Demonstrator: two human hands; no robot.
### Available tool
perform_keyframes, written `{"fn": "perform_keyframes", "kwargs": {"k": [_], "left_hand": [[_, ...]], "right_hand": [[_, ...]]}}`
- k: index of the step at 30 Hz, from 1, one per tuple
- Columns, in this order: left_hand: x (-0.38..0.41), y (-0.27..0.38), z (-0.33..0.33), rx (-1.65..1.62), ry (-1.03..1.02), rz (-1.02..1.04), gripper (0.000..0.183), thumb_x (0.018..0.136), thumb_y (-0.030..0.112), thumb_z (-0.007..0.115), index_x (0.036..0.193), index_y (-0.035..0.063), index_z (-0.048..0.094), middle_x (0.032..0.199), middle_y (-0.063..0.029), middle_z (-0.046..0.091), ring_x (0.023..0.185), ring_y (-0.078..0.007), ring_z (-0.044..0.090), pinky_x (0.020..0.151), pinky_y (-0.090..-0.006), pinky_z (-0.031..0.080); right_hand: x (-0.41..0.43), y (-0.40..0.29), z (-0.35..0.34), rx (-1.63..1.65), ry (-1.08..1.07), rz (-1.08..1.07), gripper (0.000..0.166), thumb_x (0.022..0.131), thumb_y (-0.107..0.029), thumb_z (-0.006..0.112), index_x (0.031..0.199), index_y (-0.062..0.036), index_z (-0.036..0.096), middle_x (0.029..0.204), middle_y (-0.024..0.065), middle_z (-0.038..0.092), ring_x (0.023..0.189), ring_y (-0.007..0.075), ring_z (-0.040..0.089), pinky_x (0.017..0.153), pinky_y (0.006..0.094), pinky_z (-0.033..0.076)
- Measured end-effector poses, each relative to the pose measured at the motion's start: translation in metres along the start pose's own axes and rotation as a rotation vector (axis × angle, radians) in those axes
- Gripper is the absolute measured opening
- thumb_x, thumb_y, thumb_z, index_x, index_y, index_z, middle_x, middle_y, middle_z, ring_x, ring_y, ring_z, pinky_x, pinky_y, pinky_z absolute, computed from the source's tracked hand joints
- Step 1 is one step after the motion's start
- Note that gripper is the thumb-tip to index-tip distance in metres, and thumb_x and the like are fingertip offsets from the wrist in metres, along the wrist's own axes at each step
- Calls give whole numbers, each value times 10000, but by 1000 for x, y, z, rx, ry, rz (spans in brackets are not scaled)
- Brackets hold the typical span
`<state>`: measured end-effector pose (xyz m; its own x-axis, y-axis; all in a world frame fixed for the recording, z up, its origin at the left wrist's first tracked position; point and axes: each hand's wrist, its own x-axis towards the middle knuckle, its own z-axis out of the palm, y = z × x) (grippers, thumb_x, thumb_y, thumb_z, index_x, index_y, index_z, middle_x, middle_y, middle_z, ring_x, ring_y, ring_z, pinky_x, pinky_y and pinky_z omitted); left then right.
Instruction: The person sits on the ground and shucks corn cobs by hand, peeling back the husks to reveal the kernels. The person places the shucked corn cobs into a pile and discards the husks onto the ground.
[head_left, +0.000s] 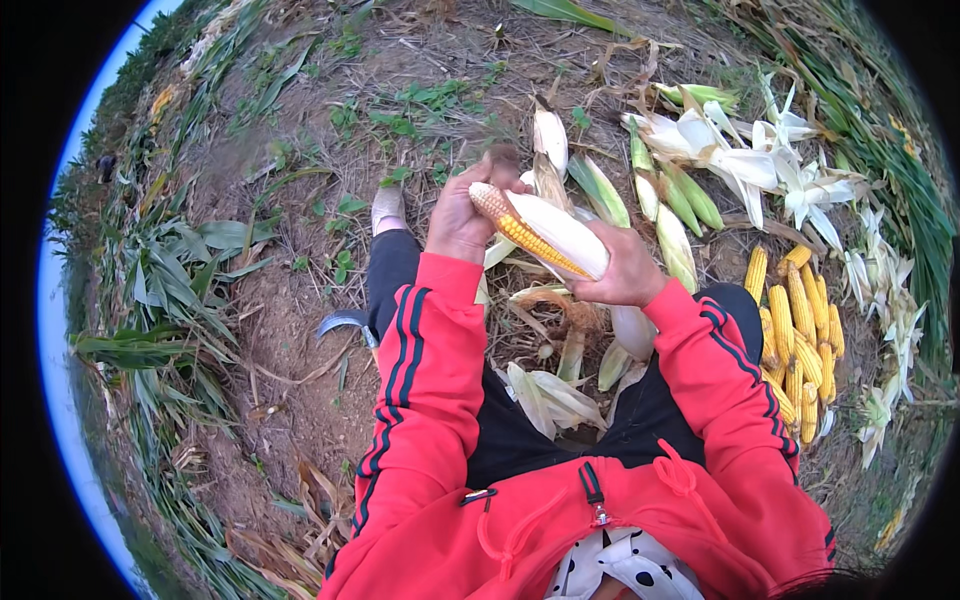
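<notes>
An ear of corn (525, 229) is held aslant before me, its yellow kernels bare on one side and pale husk covering the other. My right hand (622, 262) grips its lower, husked end. Close to the ear's tip is my left hand (461, 214), fingers curled around a blurred tuft of brown silk (504, 159); whether it touches the ear is unclear. Beneath them, between my legs, lie loose husks (555, 397) and more brown silk. Unhusked ears (675, 244) rest just beyond my right hand. A pile of husked yellow ears (799, 330) lies beside my right knee.
A sickle (345, 322) with a curved metal blade lies by my left knee. Peeled white husks (739, 154) are scattered at the upper right. Cut green corn stalks and leaves (172, 277) run along the left, with more stalks (885, 150) at the far right. Dry soil bears small weeds and straw.
</notes>
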<state>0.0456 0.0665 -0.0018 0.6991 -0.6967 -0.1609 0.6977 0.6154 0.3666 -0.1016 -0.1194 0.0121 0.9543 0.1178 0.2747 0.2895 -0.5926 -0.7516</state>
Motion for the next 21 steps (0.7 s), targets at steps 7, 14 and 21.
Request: {"fn": "perform_keyframes", "kwargs": {"k": [7,14,21], "left_hand": [[2,-5,-3,18,18,-88,171,911,161,514,811,22,520,654,-68,557,705,-258,598,846,-465,489],[4,-16,-18,53,-58,-53,155,900,148,538,863,-2,546,737,-112,600,739,-301,628,761,-444,530],[0,-31,-5,107,47,-147,104,892,104,545,897,0,558,720,-106,594,718,-274,626,750,-422,534]], "right_hand": [[-3,-10,-2,-22,26,-46,503,550,-211,769,970,1,591,783,167,628,703,308,651,636,353,511],[-7,-8,1,-48,28,-70,473,545,-234,752,932,-13,595,716,166,619,634,313,639,586,363,508],[-11,-11,-1,-32,78,-90,436,541,-234,750,879,-13,584,692,154,608,620,322,628,571,379,497]]}}
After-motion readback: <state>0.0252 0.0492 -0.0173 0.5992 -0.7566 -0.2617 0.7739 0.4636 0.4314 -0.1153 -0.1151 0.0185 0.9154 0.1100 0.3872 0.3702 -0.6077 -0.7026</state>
